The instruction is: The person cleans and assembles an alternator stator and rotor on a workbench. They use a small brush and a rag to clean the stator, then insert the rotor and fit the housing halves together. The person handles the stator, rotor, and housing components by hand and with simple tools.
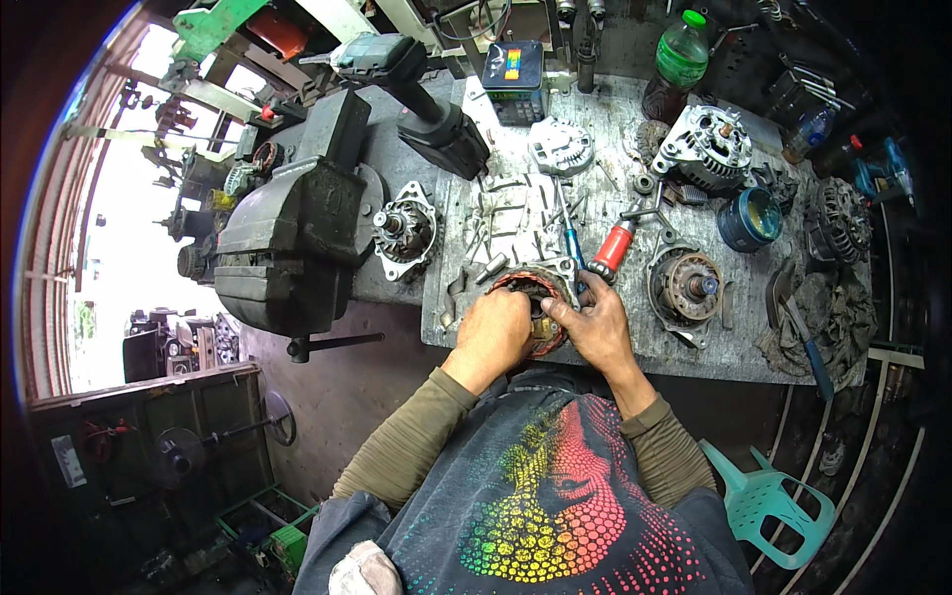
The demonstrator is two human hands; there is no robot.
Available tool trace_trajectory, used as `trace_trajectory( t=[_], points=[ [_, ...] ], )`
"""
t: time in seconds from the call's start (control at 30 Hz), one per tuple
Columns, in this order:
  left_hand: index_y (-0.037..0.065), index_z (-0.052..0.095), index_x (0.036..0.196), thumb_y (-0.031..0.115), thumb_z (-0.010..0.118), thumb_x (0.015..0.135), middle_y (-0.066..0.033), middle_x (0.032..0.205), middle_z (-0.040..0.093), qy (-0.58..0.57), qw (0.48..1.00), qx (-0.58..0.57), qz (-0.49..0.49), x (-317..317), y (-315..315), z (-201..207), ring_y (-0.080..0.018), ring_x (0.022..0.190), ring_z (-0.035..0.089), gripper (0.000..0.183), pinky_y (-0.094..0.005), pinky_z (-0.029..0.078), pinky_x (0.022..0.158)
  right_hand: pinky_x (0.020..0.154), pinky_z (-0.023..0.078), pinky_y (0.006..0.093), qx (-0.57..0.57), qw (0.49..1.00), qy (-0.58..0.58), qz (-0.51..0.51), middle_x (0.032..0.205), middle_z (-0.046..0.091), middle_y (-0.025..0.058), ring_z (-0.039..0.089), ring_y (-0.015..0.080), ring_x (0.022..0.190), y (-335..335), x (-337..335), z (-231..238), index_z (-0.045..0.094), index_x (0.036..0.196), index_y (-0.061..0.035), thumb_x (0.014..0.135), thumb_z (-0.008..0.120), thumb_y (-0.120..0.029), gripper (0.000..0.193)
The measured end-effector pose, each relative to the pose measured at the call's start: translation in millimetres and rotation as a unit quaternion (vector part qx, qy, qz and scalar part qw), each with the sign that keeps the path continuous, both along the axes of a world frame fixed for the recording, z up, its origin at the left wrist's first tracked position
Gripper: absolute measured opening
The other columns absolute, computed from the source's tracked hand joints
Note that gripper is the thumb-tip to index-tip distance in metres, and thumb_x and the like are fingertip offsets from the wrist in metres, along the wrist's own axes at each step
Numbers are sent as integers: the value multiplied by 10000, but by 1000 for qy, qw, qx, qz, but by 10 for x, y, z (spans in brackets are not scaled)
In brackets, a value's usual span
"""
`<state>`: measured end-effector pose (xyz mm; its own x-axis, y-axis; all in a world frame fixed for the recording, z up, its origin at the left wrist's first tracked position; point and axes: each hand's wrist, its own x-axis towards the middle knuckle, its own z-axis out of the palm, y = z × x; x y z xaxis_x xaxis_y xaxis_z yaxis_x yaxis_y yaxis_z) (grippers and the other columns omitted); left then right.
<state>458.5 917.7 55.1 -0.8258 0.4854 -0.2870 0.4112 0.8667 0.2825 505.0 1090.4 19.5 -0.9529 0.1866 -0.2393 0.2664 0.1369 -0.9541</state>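
Note:
At the near edge of the workbench lies an alternator housing [567, 268] with a ring of reddish copper windings [548, 344] inside it. My left hand [496, 332] is closed, its fingers curled down into the ring; what they grip is hidden. My right hand [596, 325] grips the housing's right side, thumb over the rim. Just beyond the housing lies a blue-handled screwdriver [571, 241]. A red-handled tool [614, 248] rests to its right. Farther right sits an alternator end frame with its rotor [690, 286].
Left of the bench stand a large dark machine casing [288, 248] and another alternator part [405, 230]. A cordless impact wrench [426, 114] stands behind. At the back are a dark tin [515, 81], a green-capped bottle [682, 55] and an alternator [709, 149]. A blue tub [749, 220] sits right.

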Motion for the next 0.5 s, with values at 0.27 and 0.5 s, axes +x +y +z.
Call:
trace_trajectory(
  t=[0.27,0.5],
  points=[
    [-46,739,840,128,752,792,-280,954,722,36,999,-5,23,42,0,-16,-436,830,749,181,-507,614,742,651,534,297,-14,999,-34,11,917,742,122,664,135,753,-6,-46,97,619,1281,116,875,872,-221,585],
    [-31,739,828,133,756,774,-259,927,717,51,997,24,51,54,-1,2,-440,811,743,174,-517,605,729,708,542,314,41,998,-45,20,906,732,129,652,150,776,30,-102,26,635,1278,137,843,900,-306,675]
  ],
)
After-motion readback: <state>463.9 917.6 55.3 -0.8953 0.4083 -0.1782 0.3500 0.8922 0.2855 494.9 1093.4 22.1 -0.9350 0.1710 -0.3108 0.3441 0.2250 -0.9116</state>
